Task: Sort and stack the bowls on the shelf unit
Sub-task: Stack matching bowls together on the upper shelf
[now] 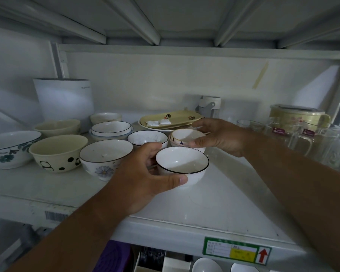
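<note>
— Head view first: what did we have in our left hand (145,173)?

— We gripped the black-rimmed white bowl (182,164) from its left side, thumb curled along its front wall and fingers behind, upright just above the shelf (214,203).

— And our right hand (218,137)?

— It lay directly behind that bowl, fingers and thumb curled round the gold-rimmed bowl (186,135), which sat nested in another small bowl. That pair stood just behind the black-rimmed white bowl, nearly touching its far rim.

— What else stood around that bowl?

— Just left of it, beside our left hand, was the daisy bowl (104,158); further left the panda bowl (57,152). Behind and left sat a speckled bowl (147,138), and behind the gold-rimmed pair a yellow tray (173,119). Glass mugs (302,138) stood well to the right.
</note>
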